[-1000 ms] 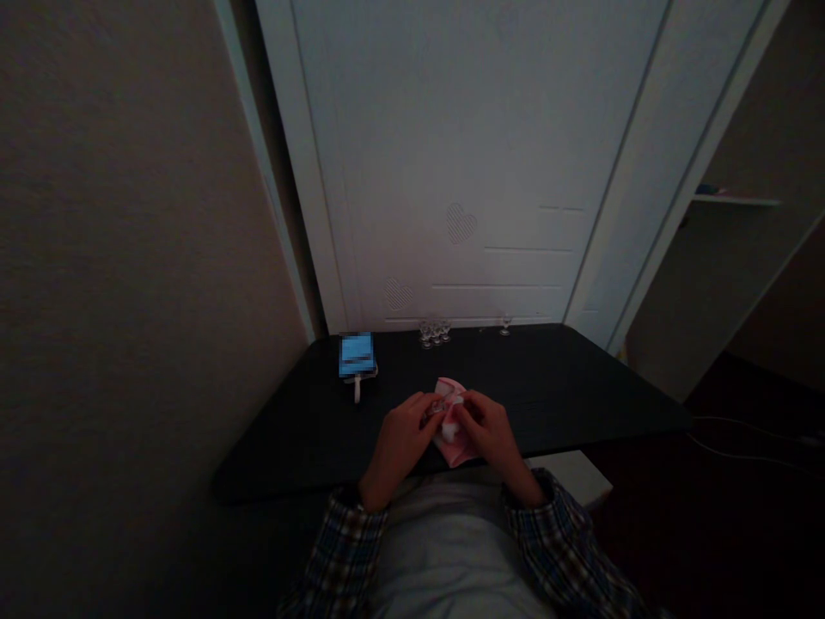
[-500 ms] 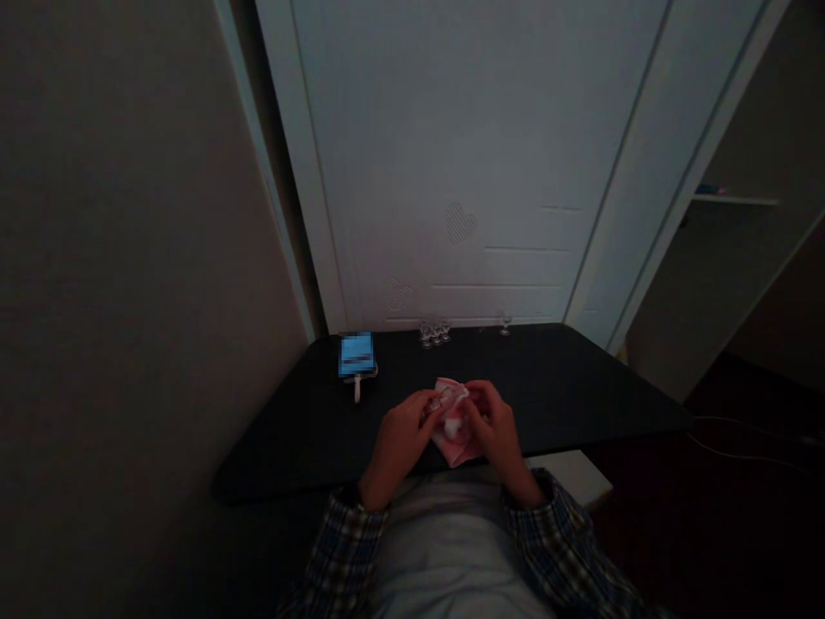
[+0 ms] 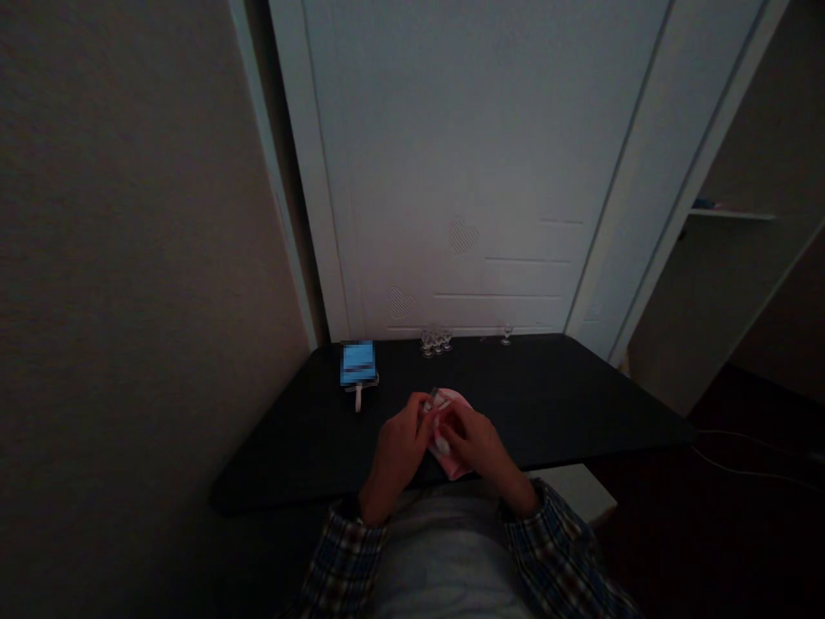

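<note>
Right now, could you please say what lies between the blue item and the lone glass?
A cluster of small clear glasses, plus a speck too small to identify, lies between the blue item and the lone glass in the head view.

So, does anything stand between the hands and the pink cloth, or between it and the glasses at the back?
Nothing visible does. The right hand pinches the cloth, and the left hand holds a small clear thing against it. The dark table shows between the cloth and the grouped glasses; the blue-screened device sits off to the left.
</note>
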Tool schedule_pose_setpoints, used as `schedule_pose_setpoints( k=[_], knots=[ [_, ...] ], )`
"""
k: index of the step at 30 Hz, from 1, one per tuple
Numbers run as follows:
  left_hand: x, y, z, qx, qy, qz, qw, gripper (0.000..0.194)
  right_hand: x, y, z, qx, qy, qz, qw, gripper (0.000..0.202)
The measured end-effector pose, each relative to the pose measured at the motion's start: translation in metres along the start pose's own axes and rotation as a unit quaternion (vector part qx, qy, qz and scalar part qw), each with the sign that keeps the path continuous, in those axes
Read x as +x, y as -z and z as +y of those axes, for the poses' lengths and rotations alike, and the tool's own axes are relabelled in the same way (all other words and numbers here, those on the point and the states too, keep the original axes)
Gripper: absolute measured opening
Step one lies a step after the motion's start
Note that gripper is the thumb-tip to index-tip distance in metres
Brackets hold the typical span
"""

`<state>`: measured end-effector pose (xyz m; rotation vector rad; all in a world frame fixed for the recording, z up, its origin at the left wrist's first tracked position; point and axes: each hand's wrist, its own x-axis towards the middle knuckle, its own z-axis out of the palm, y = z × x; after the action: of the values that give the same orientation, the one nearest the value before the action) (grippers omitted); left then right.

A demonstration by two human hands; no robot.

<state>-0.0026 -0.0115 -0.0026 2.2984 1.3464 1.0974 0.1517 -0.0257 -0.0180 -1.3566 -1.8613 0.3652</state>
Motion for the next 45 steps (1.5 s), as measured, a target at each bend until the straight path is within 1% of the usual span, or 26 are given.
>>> schedule_pose_setpoints(
  k=[2,4,7,10,13,15,17,20,23,24,26,30,36,41,43,45],
  knots=[
    [0.000,0.000,0.000,0.003,-0.001,0.000,1.000,0.023,0.002,-0.001,-0.003,-0.029,-0.001,-0.017,0.999,0.018],
    [0.000,-0.001,0.000,0.010,0.002,0.004,1.000,0.022,0.002,-0.003,-0.005,-0.057,0.000,-0.021,0.998,0.023],
    [0.000,-0.001,0.000,0.017,0.007,0.006,1.000,0.021,0.002,-0.008,-0.008,-0.095,0.003,-0.007,0.995,0.021],
    [0.000,-0.002,-0.001,0.018,0.018,0.012,1.000,0.021,0.001,-0.011,-0.009,-0.094,0.001,0.007,0.996,0.019],
    [0.000,-0.002,-0.001,0.020,0.028,0.024,0.999,0.022,0.000,-0.011,-0.008,-0.052,0.005,0.018,0.998,0.018],
    [0.000,-0.001,0.000,0.020,0.026,0.022,0.999,0.023,-0.001,-0.010,-0.007,0.000,0.000,0.035,0.999,0.017],
    [0.000,0.000,0.002,0.021,0.024,0.013,0.999,0.024,-0.002,-0.009,-0.004,0.069,-0.022,0.059,0.996,0.017],
    [0.000,0.002,0.005,0.019,0.023,0.001,1.000,0.026,-0.003,-0.007,0.002,0.167,-0.072,0.111,0.977,0.020],
    [-0.001,0.002,0.006,0.013,0.011,-0.015,1.000,0.027,-0.004,-0.005,0.005,0.214,-0.094,0.157,0.959,0.020],
    [-0.001,0.002,0.006,0.011,0.006,-0.021,1.000,0.027,-0.004,-0.004,0.005,0.225,-0.091,0.159,0.957,0.020],
    [-0.001,0.002,0.006,0.005,-0.003,-0.029,1.000,0.026,-0.005,-0.003,0.002,0.241,-0.074,0.144,0.957,0.019],
    [0.000,-0.001,0.004,-0.009,-0.003,-0.022,1.000,0.026,-0.006,-0.001,-0.003,0.238,-0.041,0.108,0.964,0.017],
    [0.001,-0.003,0.001,-0.026,-0.018,0.000,1.000,0.024,-0.007,-0.003,-0.002,0.206,-0.040,0.108,0.972,0.020],
    [0.001,-0.002,0.001,-0.050,-0.024,0.009,0.998,0.024,-0.007,0.002,-0.006,0.203,-0.008,0.112,0.973,0.025],
    [0.001,-0.001,0.001,-0.050,-0.024,0.014,0.998,0.024,-0.007,0.004,-0.007,0.194,-0.006,0.114,0.974,0.028],
    [0.001,-0.001,0.000,-0.051,-0.027,0.019,0.998,0.024,-0.007,0.003,-0.006,0.191,-0.008,0.103,0.976,0.025]
  ],
)
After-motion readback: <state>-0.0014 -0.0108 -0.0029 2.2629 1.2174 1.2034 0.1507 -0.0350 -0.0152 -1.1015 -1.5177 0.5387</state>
